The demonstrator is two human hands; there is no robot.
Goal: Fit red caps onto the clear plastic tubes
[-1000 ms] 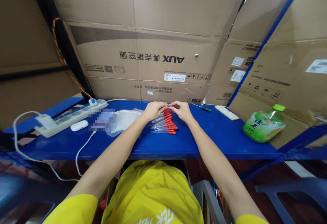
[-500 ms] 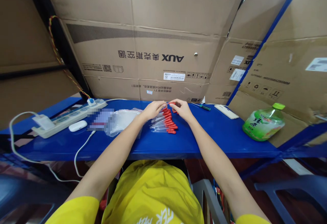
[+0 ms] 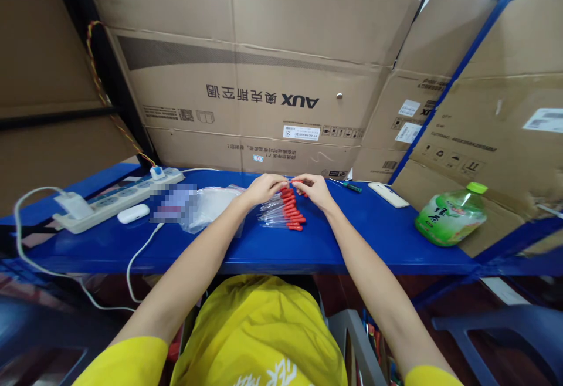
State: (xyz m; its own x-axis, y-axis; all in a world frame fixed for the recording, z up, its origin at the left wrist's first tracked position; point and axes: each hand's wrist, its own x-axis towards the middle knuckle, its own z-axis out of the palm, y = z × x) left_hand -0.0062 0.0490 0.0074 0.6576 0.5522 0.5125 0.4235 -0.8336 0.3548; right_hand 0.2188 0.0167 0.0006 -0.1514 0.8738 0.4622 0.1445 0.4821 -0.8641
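Note:
Above the far side of the blue tabletop, my left hand (image 3: pixel 265 188) and my right hand (image 3: pixel 313 189) meet fingertip to fingertip. Between them is a dropper with a red rubber bulb (image 3: pixel 296 182); the right fingers pinch its bulb. My left fingers are closed at its thin clear tube, which they mostly hide. Just below the hands lies a row of droppers (image 3: pixel 288 213), clear tubes to the left and red bulbs to the right. A few more red bulbs show beside the right fingers, partly covered by them.
Clear plastic bags (image 3: pixel 211 207) lie left of my left forearm. Further left are a white earphone case (image 3: pixel 133 213) and a power strip (image 3: pixel 127 198) with cables. A screwdriver (image 3: pixel 352 186), phone (image 3: pixel 389 195) and green bottle (image 3: pixel 453 216) stand or lie right. Cardboard (image 3: pixel 264 69) walls the back.
Both hands stay in nearly the same place, with small finger shifts around the red bulb. The view has tilted slightly. The row of droppers looks unchanged.

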